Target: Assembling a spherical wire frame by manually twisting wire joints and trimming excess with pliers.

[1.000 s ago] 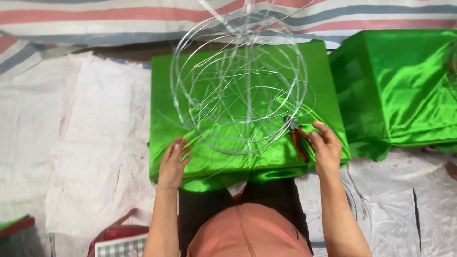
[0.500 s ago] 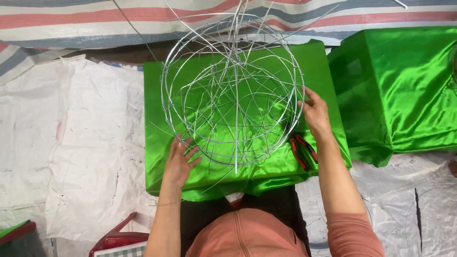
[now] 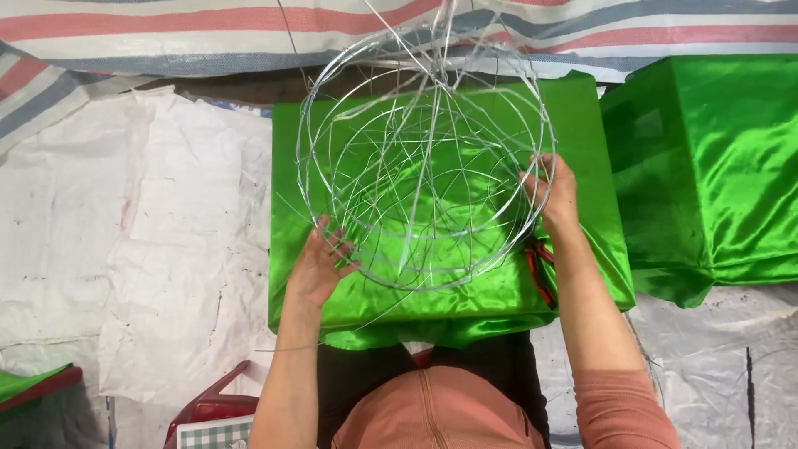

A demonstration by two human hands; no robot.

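Both arms reach forward, bare forearms up. Left hand (image 3: 320, 268) spreads its fingers (image 3: 337, 245) at the wire frame's (image 3: 426, 166) lower left rim; right hand (image 3: 555, 195) curls on its right rim.

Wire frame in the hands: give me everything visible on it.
The wire frame is a rounded cage of thin silvery wire: several large hoops crossed by many straight and bent spokes, with loose ends sticking out at the top. It looks like bare metal, open and see-through. It is held up over a green cloth block. The left hand touches its lower left rim with fingers spread; the right hand grips its right rim. Red-handled pliers lie beneath, apart from it.
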